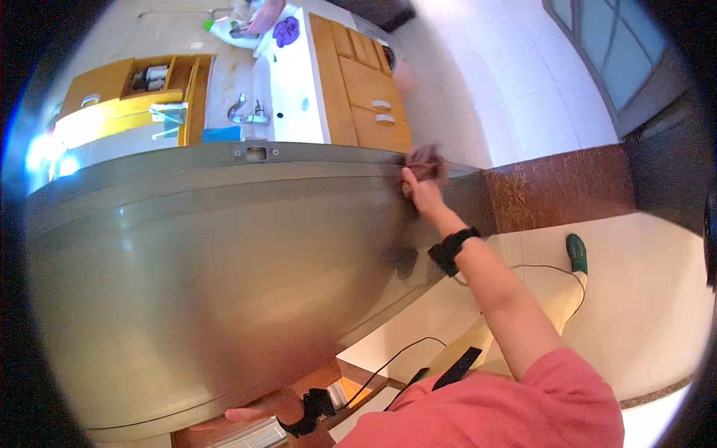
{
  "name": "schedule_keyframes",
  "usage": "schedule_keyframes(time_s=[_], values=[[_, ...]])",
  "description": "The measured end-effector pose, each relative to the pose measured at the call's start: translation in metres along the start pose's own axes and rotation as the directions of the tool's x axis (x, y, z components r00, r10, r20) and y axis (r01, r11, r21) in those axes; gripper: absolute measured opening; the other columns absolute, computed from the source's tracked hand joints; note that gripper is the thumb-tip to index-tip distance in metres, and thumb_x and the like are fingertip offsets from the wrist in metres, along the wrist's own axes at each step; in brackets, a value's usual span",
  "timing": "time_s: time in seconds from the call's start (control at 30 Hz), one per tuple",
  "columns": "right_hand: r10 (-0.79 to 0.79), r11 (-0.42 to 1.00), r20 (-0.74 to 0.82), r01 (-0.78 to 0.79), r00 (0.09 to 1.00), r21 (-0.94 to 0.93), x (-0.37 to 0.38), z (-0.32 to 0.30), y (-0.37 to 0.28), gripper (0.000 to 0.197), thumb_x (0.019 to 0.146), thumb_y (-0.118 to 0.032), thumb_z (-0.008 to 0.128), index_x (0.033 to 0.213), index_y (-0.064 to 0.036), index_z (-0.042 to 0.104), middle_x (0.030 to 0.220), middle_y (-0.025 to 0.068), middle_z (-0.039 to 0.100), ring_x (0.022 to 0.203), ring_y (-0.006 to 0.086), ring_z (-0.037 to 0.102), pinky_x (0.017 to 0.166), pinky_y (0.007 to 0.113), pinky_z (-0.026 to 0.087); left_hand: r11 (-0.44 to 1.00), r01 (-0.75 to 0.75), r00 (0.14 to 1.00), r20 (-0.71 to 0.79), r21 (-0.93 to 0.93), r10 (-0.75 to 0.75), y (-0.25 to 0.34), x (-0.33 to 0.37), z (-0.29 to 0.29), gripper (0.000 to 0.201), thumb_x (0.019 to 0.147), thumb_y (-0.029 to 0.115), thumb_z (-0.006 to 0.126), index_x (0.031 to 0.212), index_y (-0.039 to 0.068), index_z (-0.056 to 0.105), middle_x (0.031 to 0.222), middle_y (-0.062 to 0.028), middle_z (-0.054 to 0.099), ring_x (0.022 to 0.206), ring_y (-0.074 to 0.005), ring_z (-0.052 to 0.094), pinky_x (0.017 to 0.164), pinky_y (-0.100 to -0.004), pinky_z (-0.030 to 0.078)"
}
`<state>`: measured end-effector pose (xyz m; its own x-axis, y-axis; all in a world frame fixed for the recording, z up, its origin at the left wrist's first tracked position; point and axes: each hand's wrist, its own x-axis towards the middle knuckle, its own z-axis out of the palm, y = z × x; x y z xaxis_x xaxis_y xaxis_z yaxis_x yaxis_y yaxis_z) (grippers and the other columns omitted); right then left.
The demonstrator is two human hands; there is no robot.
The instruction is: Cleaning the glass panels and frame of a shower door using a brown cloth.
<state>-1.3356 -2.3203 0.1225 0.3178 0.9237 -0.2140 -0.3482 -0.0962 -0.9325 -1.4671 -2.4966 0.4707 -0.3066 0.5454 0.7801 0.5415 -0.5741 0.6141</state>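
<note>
My right hand [425, 196] is closed on a crumpled brownish cloth [427, 161], blurred by motion. It is at the far right part of a large grey door [224, 254] with a smooth, slightly shiny surface. Whether the cloth presses on the door's face or its edge, I cannot tell. Down at the lower left, my left hand [265, 407] lies by the door's near edge, with fingers stretched out and nothing visible in them. Black bands circle both wrists. A metal latch plate [256, 153] is set into the door's far edge.
Beyond the door are a white counter [291, 97] with a tap [248, 112], wooden cabinets [366, 82] and a purple bunched item [286, 31]. A brown threshold strip [560, 187] crosses the floor. My green shoe [576, 254] and a thin black cable [553, 266] are at the right.
</note>
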Motion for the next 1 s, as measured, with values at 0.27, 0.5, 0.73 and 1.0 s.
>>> schedule_keyframes(time_s=[0.27, 0.5, 0.73, 1.0], values=[[-0.247, 0.937, 0.079, 0.217, 0.966, 0.274, -0.070, 0.006, -0.167, 0.034, 0.072, -0.032, 0.063, 0.074, 0.0019, 0.058, 0.074, 0.0122, 0.059, 0.066, 0.0178, 0.055, 0.058, 0.030, 0.045, 0.643, -0.503, 0.850, 0.199, 0.577, 0.487, -0.014, 0.019, -0.019, 0.071, 0.085, 0.049, 0.044, 0.137, 0.023, 0.005, 0.139, -0.0230, 0.008, 0.126, -0.0386, 0.019, 0.098, -0.0536, 0.027], [-0.919, 0.392, 0.124, 0.826, 0.375, 0.406, -0.215, 0.099, -0.296, 0.049, 0.072, -0.043, 0.055, 0.100, -0.0032, 0.058, 0.109, 0.0067, 0.053, 0.129, 0.0377, 0.013, 0.092, 0.065, 0.018, 0.899, -0.250, 0.955, -0.060, 0.361, 0.289, -0.023, 0.014, 0.005, 0.071, 0.084, 0.052, 0.039, 0.139, 0.019, 0.007, 0.139, -0.0151, 0.015, 0.122, -0.0303, 0.029, 0.097, -0.0489, 0.031], [0.092, 0.740, -0.029, -0.049, 0.995, 0.671, -0.157, 0.018, -0.090, 0.022, 0.084, -0.020, 0.052, 0.100, -0.0049, 0.051, 0.082, 0.0068, 0.055, 0.084, 0.0189, 0.052, 0.077, 0.029, 0.042, 0.814, -0.297, 0.930, -0.043, 0.499, 0.365, 0.008, 0.019, -0.009, 0.069, 0.084, 0.051, 0.040, 0.138, 0.019, 0.012, 0.139, -0.0130, 0.017, 0.120, -0.0300, 0.030, 0.097, -0.0494, 0.031], [-0.421, 0.782, 0.133, 0.434, 0.897, -0.447, -0.197, 0.042, 0.012, 0.029, 0.071, -0.007, 0.052, 0.099, 0.0003, 0.053, 0.095, 0.0139, 0.052, 0.097, 0.0272, 0.047, 0.085, 0.039, 0.037, 0.851, -0.335, 0.934, 0.022, 0.405, 0.357, 0.010, 0.005, 0.005, 0.070, 0.084, 0.048, 0.044, 0.138, 0.018, 0.010, 0.139, -0.0136, 0.018, 0.121, -0.0322, 0.030, 0.098, -0.0521, 0.029]])
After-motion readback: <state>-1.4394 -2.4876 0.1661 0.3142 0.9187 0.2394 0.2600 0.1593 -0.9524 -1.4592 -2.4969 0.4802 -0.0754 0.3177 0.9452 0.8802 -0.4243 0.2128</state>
